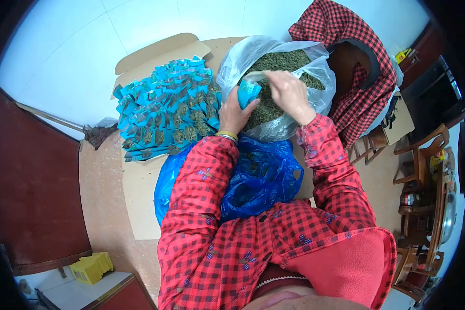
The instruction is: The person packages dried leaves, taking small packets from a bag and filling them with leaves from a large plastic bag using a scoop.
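Observation:
Above the clear plastic bag (236, 57), my left hand (234, 112) grips a small teal packet (249, 93). The fingers of my right hand (290, 96) are closed on a pale, scoop-like thing (256, 76) at the packet's top; its exact kind is unclear. Dried green herb (266, 111) fills the bag beneath both hands. Just left of my left hand, several rows of teal packets (165, 111) stand close together, with dried herb showing in many of them. A crumpled blue plastic bag (261, 178) lies between my forearms, its contents hard to make out.
Flattened cardboard (142, 201) lies under the packets and bags. A red-and-black checked cloth (369, 95) drapes over something round at the right. Wooden chairs (423, 155) stand farther right. Yellow packs (92, 267) sit on a cabinet at lower left, below a dark red door (31, 181).

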Tool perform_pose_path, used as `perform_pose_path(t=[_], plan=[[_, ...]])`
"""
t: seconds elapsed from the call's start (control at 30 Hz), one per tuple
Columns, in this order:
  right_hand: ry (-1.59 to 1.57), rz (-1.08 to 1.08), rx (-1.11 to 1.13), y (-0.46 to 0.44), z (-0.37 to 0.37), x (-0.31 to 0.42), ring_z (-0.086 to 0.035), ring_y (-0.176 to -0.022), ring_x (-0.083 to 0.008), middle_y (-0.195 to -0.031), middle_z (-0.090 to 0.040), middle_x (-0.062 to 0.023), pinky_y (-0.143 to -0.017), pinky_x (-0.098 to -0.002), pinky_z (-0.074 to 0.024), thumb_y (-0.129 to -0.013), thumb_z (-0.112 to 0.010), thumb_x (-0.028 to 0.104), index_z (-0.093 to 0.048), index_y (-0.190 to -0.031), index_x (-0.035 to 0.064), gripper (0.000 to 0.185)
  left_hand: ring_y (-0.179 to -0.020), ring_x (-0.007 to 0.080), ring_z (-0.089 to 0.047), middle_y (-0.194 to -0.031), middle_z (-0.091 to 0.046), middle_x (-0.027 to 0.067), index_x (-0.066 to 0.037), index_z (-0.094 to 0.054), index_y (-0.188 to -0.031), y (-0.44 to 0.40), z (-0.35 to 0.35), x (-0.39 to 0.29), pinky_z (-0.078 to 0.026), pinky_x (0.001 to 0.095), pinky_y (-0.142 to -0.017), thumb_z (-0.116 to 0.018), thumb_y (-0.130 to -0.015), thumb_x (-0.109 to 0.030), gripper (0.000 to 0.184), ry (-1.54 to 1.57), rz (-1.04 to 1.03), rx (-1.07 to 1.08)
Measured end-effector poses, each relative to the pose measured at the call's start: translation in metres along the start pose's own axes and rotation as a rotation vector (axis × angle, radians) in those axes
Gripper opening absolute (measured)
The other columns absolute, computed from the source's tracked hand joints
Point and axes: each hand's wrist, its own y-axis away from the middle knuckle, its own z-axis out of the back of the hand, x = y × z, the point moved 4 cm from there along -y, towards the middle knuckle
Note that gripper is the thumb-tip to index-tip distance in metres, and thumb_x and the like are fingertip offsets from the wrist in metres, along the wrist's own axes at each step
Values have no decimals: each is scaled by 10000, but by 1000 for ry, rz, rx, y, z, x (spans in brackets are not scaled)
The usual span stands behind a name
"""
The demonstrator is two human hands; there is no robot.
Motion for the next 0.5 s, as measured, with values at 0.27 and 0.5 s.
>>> perform_pose_path(t=[0.27, 0.5], plan=[[-206, -61, 121, 5, -24, -6, -599, -1022, -294, -1051, -667, -107, -856, -399, -491, -838, -636, 286, -682, -1016, 112, 253, -1024, 421, -589, -1146, -609, 227, -45, -469, -1286, 1, -1, 2, -484, 487, -824, -730, -780, -463, 706, 46, -21, -12], [-597, -302, 709, 4, -70, -14, -674, -724, -287, -779, -684, -196, -663, -423, -494, -736, -718, 392, -709, -846, 13, 395, -1064, 368, -596, -1163, -613, 181, -108, -471, -1308, 4, -1, 3, -490, 461, -862, -783, -715, -354, 714, 11, -66, 39]])
